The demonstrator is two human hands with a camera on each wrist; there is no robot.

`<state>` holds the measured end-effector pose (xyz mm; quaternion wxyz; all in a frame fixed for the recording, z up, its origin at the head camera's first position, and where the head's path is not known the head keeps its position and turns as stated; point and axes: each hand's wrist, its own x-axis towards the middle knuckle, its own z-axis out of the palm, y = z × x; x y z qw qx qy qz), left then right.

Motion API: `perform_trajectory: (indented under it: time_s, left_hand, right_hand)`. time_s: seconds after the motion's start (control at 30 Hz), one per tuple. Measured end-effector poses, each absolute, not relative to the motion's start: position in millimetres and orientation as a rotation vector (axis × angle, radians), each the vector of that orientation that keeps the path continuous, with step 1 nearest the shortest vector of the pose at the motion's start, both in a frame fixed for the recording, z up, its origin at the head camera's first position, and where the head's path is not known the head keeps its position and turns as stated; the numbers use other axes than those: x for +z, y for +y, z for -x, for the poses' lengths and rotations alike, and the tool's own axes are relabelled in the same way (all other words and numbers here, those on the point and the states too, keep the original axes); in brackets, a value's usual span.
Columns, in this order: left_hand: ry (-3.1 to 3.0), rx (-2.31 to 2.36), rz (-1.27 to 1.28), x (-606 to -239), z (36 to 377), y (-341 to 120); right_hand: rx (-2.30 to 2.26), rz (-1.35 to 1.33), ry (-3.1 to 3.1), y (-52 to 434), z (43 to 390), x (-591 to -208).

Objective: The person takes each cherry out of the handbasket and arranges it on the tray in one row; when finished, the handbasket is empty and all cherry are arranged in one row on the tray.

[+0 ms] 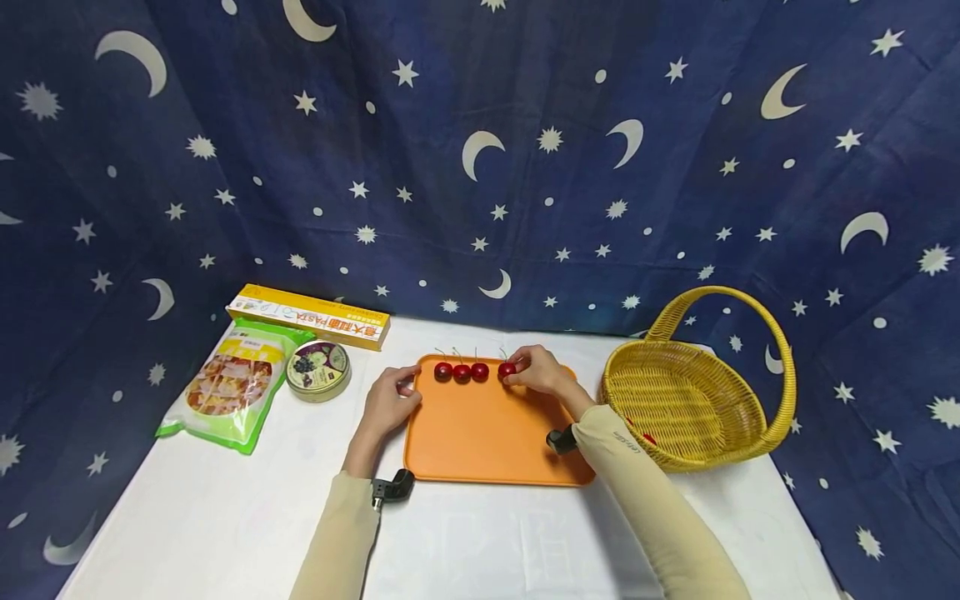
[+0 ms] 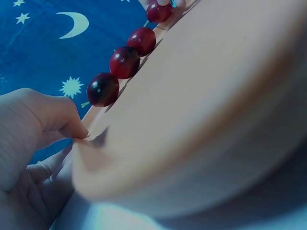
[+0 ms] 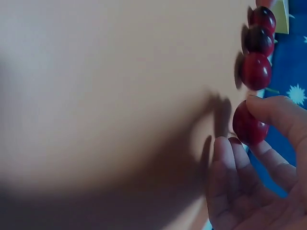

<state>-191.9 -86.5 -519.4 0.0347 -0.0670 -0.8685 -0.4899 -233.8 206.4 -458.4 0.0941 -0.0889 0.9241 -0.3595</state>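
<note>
An orange tray (image 1: 487,433) lies on the white table. Along its far edge, three dark red cherries (image 1: 461,373) with stems sit side by side. To the right of that row my right hand (image 1: 536,371) pinches another cherry (image 3: 249,125) between thumb and fingers, close over the tray and a small gap from its neighbour. My left hand (image 1: 390,404) holds the tray's far left corner, a fingertip on the rim (image 2: 79,153) and other fingers lower down outside it.
A yellow wicker basket (image 1: 750,392) with a tall handle stands right of the tray, a bit of red showing inside near its front wall. At left are a green food bag (image 1: 232,383), a round tin (image 1: 318,371) and a pasta box (image 1: 307,317). A starry blue cloth (image 1: 525,233) hangs behind.
</note>
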Motion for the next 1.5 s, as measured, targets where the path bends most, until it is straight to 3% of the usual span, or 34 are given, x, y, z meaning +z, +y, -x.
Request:
perform_trajectory:
  time_s: [0.63,1.0,1.23,1.5]
  left_hand:
    - [-2.659,-1.501,0.224,-520,193,-86]
    - [-2.678,-1.489,0.215,-519,192,-85]
    - [-2.696,-1.454,0.205,-521,192,-88]
    - [-2.691,-1.459,0.214,-519,192,-85]
  right_hand:
    - [-1.045,0.184,2.724,200,234,-459]
    - [-1.178,0.343,2.7,280,222,-403]
    - [-1.072,0.182,2.716,330,210,-377]
    - [-0.944,0.025,2.502,371,194,-372]
